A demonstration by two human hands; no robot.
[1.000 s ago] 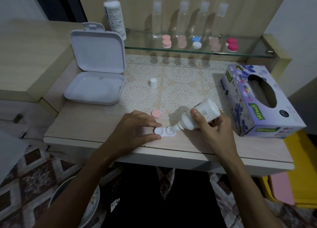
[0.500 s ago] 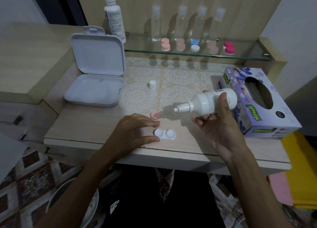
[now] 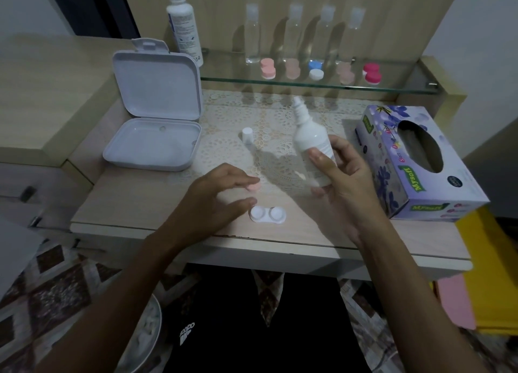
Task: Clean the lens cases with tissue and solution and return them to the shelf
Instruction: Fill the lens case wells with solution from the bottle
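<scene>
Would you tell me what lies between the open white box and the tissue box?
In the head view, the small white cap and the solution bottle, held by the right hand.

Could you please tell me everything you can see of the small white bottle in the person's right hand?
The bottle is small, white and opaque, plastic by its look, with a pale label whose print is too blurred to read. Its cap is off, baring a narrow nozzle that points up and slightly left. It is held above the desk, nearly upright, touching nothing but the right hand, whose thumb and fingers curl round its lower half. A small white cap stands on the lace mat to its left.
</scene>
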